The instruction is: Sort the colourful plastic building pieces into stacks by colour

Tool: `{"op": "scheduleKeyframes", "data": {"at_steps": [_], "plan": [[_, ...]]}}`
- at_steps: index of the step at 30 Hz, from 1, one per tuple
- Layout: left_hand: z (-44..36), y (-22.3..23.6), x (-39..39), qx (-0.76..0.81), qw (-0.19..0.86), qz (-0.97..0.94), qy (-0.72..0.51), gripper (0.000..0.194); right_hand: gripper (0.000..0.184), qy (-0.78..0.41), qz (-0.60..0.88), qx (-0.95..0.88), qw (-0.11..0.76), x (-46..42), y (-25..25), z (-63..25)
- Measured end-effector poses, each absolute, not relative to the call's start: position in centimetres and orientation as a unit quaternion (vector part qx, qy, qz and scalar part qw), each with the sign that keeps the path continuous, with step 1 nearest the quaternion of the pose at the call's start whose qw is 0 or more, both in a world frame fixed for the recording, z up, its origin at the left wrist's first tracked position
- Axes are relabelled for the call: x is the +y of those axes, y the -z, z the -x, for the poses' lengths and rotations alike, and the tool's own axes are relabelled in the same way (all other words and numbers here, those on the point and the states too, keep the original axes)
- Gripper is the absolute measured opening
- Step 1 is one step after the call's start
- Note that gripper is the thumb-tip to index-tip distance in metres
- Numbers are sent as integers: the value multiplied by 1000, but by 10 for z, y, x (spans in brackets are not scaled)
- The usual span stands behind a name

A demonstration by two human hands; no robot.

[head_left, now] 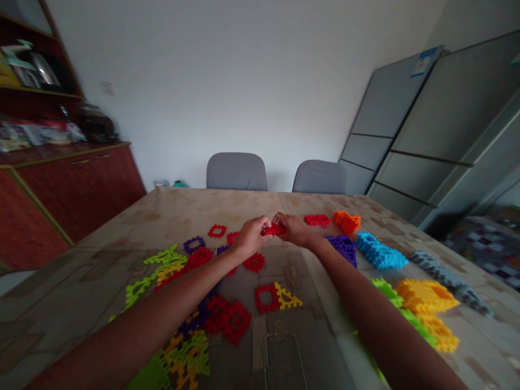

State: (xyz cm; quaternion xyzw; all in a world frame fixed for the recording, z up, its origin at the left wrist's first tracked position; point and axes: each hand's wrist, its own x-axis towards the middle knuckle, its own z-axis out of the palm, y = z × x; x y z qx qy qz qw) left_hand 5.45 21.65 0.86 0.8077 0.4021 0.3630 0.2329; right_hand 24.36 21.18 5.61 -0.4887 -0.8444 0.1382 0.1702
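Observation:
Both my hands meet over the middle of the table, holding a small stack of red interlocking tiles (274,229) between them. My left hand (254,234) grips its left end with bent fingers. At the right end, my right hand (291,227) is closed round the same red tiles. Below and left of my hands lie loose red square tiles, one a red frame (266,299) touching a yellow triangle tile (287,298). Farther left are a purple square frame (194,245) and a red square frame (217,231). My left forearm hides part of the loose pile.
Along the right side stand sorted stacks: red tiles (317,220), orange (346,222), purple (343,249), blue (381,251), grey (450,281) and yellow (426,297). Green and yellow tiles (184,360) lie at the near left. Two grey chairs (236,171) stand beyond the table.

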Motion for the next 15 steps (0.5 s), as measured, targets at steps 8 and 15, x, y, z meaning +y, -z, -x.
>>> {"op": "scheduleKeyframes", "data": {"at_steps": [8,15], "plan": [[-99,10,248,405,251,-814,-332,31,28,-95,516,-849,62,234,-51,-277],[-149,-5,261,399,264,-809,-341,31,28,-52,539,-841,9,250,-77,-325]]}}
